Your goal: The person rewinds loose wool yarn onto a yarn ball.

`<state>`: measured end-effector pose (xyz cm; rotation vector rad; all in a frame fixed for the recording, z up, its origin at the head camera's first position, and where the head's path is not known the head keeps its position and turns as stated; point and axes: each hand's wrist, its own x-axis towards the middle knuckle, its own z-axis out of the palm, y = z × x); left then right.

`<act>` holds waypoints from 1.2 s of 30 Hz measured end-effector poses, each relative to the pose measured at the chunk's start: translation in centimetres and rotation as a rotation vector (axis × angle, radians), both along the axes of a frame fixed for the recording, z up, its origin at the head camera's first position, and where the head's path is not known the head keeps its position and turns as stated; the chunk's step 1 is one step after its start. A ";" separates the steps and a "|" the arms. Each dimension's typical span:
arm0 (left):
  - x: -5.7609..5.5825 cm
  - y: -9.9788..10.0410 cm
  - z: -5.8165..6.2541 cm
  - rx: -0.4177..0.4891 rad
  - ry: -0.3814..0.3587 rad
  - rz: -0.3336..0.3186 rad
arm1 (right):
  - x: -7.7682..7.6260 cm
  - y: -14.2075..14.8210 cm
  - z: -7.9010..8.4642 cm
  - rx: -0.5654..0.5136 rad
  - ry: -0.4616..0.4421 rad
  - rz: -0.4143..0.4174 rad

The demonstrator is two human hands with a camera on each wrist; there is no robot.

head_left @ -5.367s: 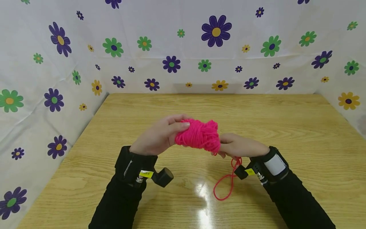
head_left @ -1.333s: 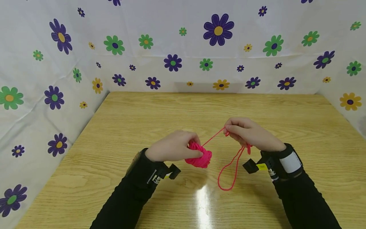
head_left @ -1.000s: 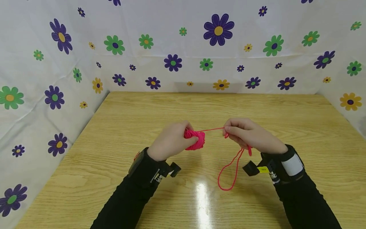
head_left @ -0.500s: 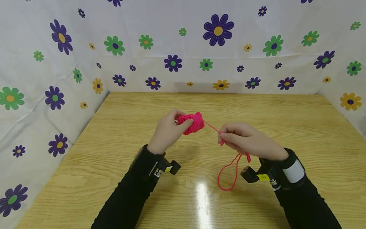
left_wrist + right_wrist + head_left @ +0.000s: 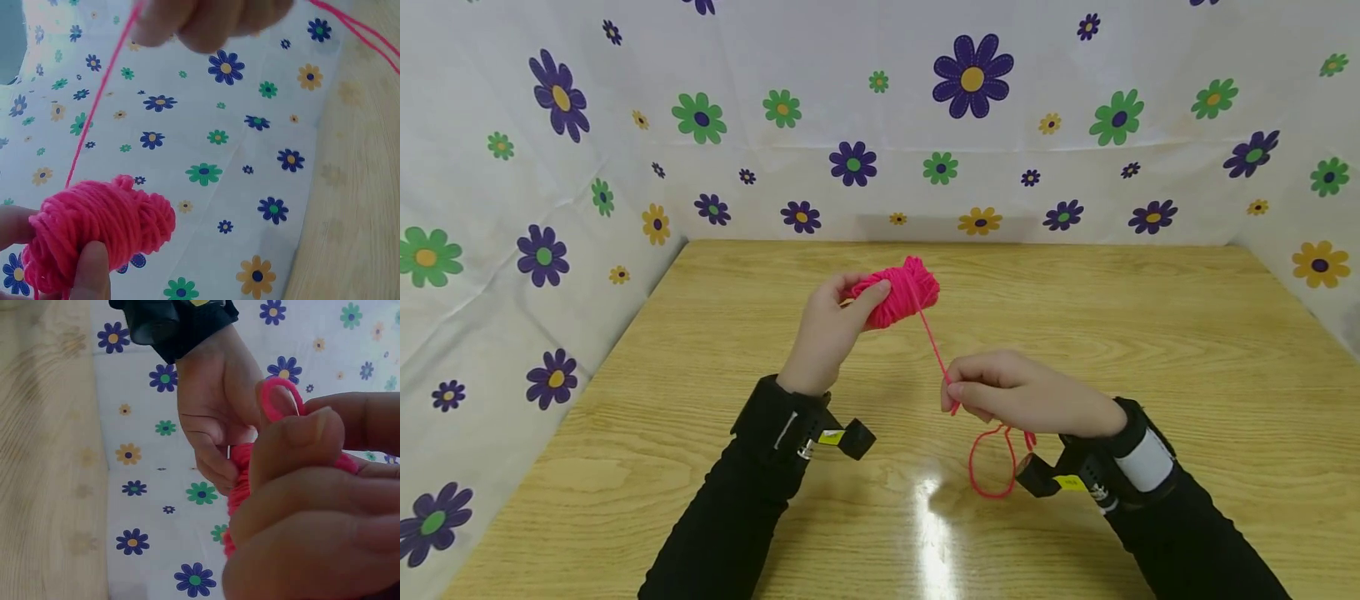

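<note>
A bundle of bright pink yarn [image 5: 897, 293] is gripped by my left hand [image 5: 831, 329], thumb on the near side. In the left wrist view the wound yarn [image 5: 112, 219] shows its wraps, with thumb and a finger at one end. From the bundle a taut strand [image 5: 933, 346] runs down to my right hand [image 5: 1022, 390], which pinches it between thumb and curled fingers. Below that hand a loose loop of yarn [image 5: 992, 497] hangs or lies over the table; which one I cannot tell. The right wrist view shows a small loop [image 5: 279, 394] above the pinching fingers.
The wooden table [image 5: 662, 417] spreads under both hands. White flowered cloth [image 5: 880, 125] rises behind it and on both sides. Each wrist wears a black strap with a small camera, the left one [image 5: 855, 439] close over the table.
The left hand has moved up and away with the bundle, turning it. My right hand has come down and leftward with the strand, which now slopes downward. The hanging loop looks shorter.
</note>
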<state>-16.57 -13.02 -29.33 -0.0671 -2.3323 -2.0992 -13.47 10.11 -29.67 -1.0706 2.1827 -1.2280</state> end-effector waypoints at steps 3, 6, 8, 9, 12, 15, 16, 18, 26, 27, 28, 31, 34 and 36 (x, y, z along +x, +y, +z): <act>0.0 -0.1 0.2 0.141 -0.024 -0.061 | -0.3 -0.3 -0.5 0.025 -0.007 0.007; 0.0 -0.2 0.2 0.260 -0.058 -0.128 | -0.6 -0.6 -1.2 0.048 -0.009 0.008; 0.1 -0.2 0.3 0.319 -0.079 -0.174 | -0.9 -0.8 -1.6 0.067 -0.015 0.004; 0.2 -0.3 0.3 0.345 -0.089 -0.197 | -1.0 -0.8 -1.8 0.077 -0.021 0.002; 0.5 -0.4 0.5 0.400 -0.115 -0.282 | -1.4 -1.0 -2.3 0.107 -0.030 -0.007; 0.7 -0.5 0.5 0.405 -0.139 -0.389 | -1.8 -1.1 -2.7 0.128 -0.040 -0.021; 0.7 -0.5 0.5 0.398 -0.151 -0.424 | -1.9 -1.1 -2.8 0.132 -0.045 -0.026; 0.7 -0.6 0.5 0.369 -0.164 -0.496 | -2.2 -0.9 -3.0 0.145 -0.061 -0.038; 1.1 -0.6 0.7 0.168 -0.194 -0.701 | -3.3 0.3 -3.5 0.114 -0.087 -0.104; 1.2 -0.6 0.8 0.136 -0.196 -0.721 | -3.4 0.4 -3.6 0.102 -0.087 -0.110; 1.3 -0.6 0.9 0.102 -0.199 -0.741 | -3.5 0.6 -3.5 0.100 -0.093 -0.125; 1.4 -0.7 1.1 -0.016 -0.193 -0.810 | -3.7 0.9 -3.2 0.099 -0.115 -0.153; 1.4 -0.7 1.1 -0.132 -0.172 -0.879 | -3.7 1.1 -2.9 0.107 -0.109 -0.169; 1.4 -0.6 1.1 -0.197 -0.166 -0.909 | -3.7 1.4 -2.6 0.103 -0.110 -0.175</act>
